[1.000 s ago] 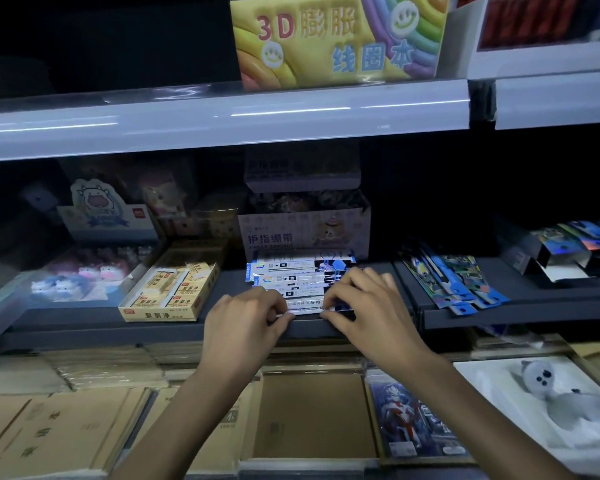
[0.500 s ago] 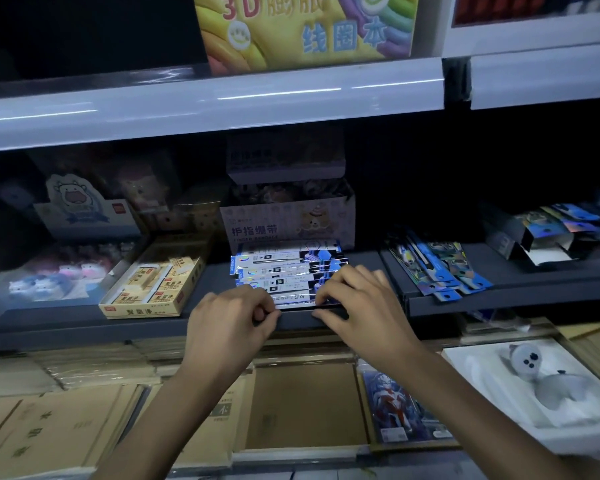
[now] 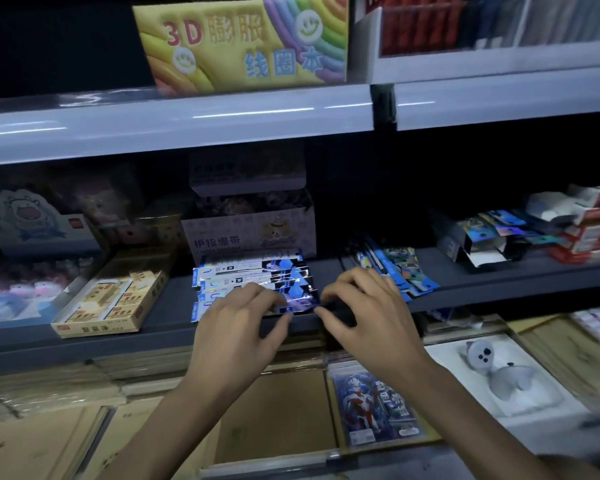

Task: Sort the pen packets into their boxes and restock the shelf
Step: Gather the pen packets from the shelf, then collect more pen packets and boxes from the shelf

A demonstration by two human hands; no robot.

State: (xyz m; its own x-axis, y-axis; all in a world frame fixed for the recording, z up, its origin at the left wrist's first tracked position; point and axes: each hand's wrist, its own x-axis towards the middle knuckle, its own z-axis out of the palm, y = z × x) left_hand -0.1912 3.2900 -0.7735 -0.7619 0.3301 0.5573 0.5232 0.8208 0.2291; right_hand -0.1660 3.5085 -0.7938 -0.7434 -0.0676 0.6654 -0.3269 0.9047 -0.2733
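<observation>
Grey shelf (image 3: 167,317) — left hand (image 3: 238,329) and right hand (image 3: 369,315) pinch pen packets (image 3: 250,276).

The dark shelf (image 3: 174,306) bears pen packets (image 3: 243,271) and a yellow box (image 3: 111,299).

The pen packets (image 3: 253,278) at centre are glossy plastic film with a holographic blue sheen that catches the light. They lie on a shelf (image 3: 499,282) with a dark, matt, smooth surface. At 12 o'clock the upper shelf lip (image 3: 187,126) is pale and glossy, streaked with reflections. The eraser box (image 3: 97,328) at 9 o'clock is matt yellow card. At 6 o'clock the notebooks (image 3: 274,417) have dull brown kraft-paper covers. At 4 o'clock a toy (image 3: 506,379) looks like soft grey plush cloth.
</observation>
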